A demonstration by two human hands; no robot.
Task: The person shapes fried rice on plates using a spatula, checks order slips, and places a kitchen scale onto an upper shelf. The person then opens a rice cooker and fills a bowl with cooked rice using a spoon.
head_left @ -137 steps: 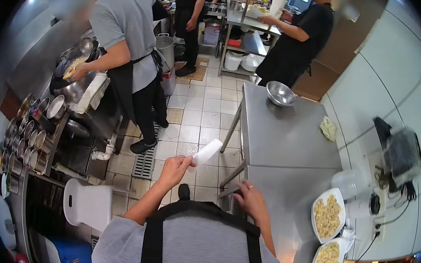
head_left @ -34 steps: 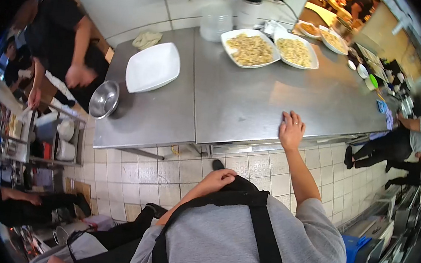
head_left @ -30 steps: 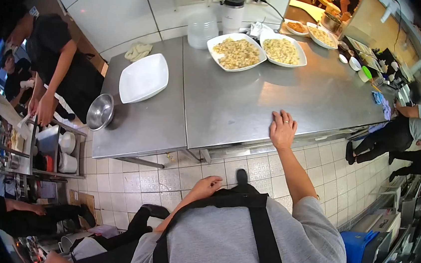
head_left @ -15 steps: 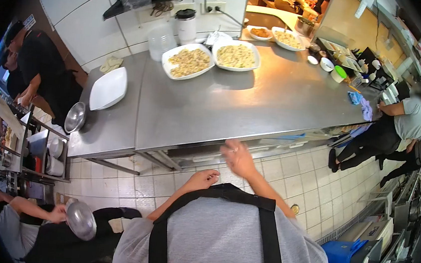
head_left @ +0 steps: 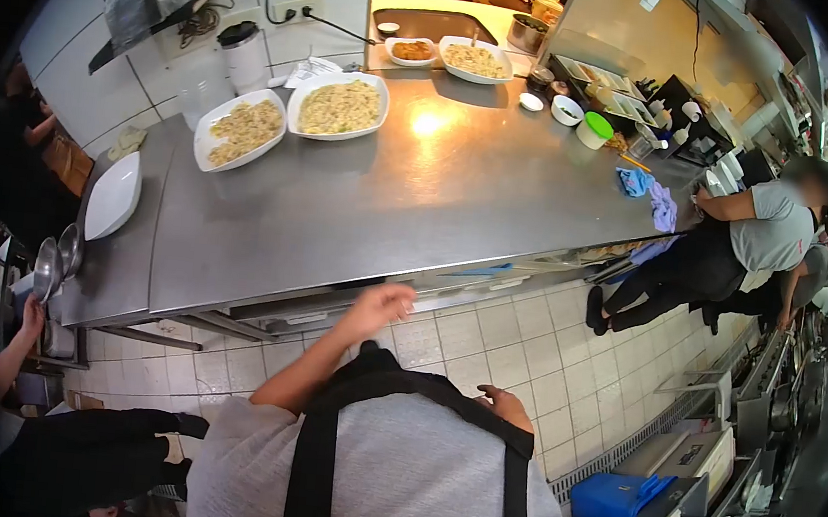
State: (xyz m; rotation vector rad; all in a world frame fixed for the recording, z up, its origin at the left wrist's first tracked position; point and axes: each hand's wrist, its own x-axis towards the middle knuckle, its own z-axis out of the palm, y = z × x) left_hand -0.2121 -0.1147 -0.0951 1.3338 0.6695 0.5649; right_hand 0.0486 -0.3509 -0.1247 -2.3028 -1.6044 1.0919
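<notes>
My left hand (head_left: 379,312) is raised just off the front edge of the steel counter (head_left: 338,222), fingers loosely bent and a little blurred, with nothing visible in it. Beside the black strap of my apron is my right hand (head_left: 509,406), held low over the tiled floor; its fingers are partly hidden. On the counter behind stand two square white dishes of creamy yellowish food, one dish (head_left: 339,106) nearer the middle and another dish (head_left: 242,131) left of it. An unfilled white dish (head_left: 114,197) lies at the left end.
Near the pass sit a dish of yellowish food (head_left: 476,61) and a small orange-topped dish (head_left: 412,52). A green-lidded tub (head_left: 595,130) and cloths (head_left: 662,206) lie right. Co-workers stand at both sides; one hand (head_left: 32,316) touches a metal bowl (head_left: 48,271). A blue bin (head_left: 609,507) is lower right.
The view has shifted right along the counter. My left hand has come up and forward, while my right has drawn back to my side. The co-worker's bowl has moved up to the counter's left end.
</notes>
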